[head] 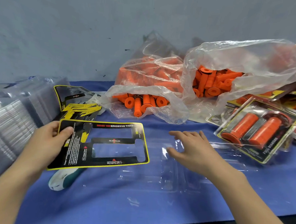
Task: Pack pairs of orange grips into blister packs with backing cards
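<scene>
The left hand (pixel 46 140) is pinching the left edge of a black and yellow backing card (pixel 111 140), with the thumb lying on top and the fingers curling beneath. It is holding the card tilted just above the blue worktop (pixel 139 205). The card's 2 cutout windows are showing the cloth below.

The right hand (pixel 193 148) is hanging with fingers spread and relaxed over a clear blister pack (pixel 157 177), which is lying flat on the worktop just beside the card. I cannot tell whether the fingertips are touching the plastic.

A white and teal tool handle (pixel 63 177) is poking out from under the card. Behind, loose orange grips (pixel 144 101) are spilling from 2 clear plastic bags (pixel 249 53). Finished packs (pixel 257 131) are lying at the right, the nearest holding 2 grips. Spare cards (pixel 76 99) and stacked clear blisters (pixel 9 121) are sitting at the left.
</scene>
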A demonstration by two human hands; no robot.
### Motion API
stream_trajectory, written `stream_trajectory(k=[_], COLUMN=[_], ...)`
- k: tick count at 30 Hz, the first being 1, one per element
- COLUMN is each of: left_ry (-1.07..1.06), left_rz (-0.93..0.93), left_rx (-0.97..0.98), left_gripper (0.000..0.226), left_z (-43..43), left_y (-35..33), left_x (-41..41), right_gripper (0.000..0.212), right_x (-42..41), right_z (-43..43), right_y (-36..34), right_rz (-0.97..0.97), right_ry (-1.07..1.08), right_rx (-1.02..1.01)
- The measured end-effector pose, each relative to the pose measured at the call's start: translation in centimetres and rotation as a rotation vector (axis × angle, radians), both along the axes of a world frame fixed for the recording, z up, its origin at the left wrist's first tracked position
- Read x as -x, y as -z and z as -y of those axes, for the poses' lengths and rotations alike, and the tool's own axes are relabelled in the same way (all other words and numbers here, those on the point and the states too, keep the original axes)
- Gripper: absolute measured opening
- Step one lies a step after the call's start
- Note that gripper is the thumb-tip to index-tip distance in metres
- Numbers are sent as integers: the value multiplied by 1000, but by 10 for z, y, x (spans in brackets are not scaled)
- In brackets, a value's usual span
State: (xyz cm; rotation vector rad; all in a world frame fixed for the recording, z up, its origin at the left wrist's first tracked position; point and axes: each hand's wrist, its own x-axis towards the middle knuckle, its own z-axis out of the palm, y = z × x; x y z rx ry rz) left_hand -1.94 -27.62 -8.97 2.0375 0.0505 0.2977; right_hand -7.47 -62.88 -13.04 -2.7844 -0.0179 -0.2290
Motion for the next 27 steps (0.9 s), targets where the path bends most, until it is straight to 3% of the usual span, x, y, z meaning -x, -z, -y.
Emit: stream_trajectory(k=[15, 27], left_ry=[51, 157], left_rz=[-19, -175], left_rx=[161, 120], left_gripper=[9, 10], left_z=[2, 6], left_y=[-6, -2], left_x=[7, 6], right_gripper=[59, 54], right_x=[6, -5], right_z=[14, 9], right_y=[-8, -9], right_rz=[-193, -92], right_ry=[-98, -183], right_rx=[-117, -53])
